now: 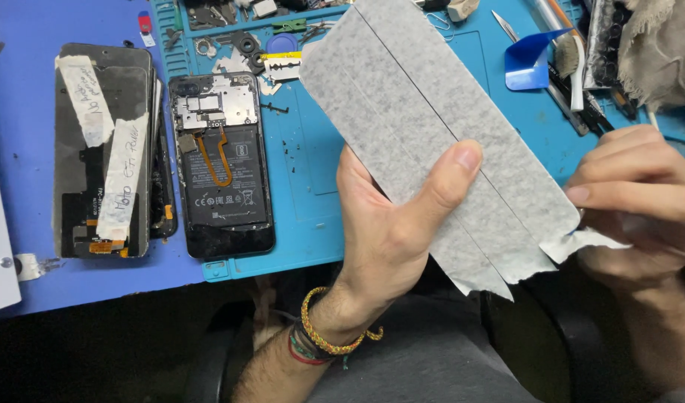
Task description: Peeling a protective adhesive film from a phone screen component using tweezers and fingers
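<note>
My left hand [391, 224] holds a long grey speckled sheet [424, 119] with rounded corners, thumb pressed on its face, tilted across the middle of the view. My right hand [641, 205] pinches a torn white paper flap [581, 242] at the sheet's lower right corner. Woven bracelets circle my left wrist. An opened phone [221, 175] with its back off, showing battery and an orange flex cable, lies on the blue mat [305, 186] to the left of my left hand.
A stack of dark phone screens [104, 149] with white tape labels lies at the left. Small parts and a razor blade [283, 71] sit at the mat's top. A blue plastic piece [529, 63], brush, tweezers and a cloth [660, 45] lie at upper right.
</note>
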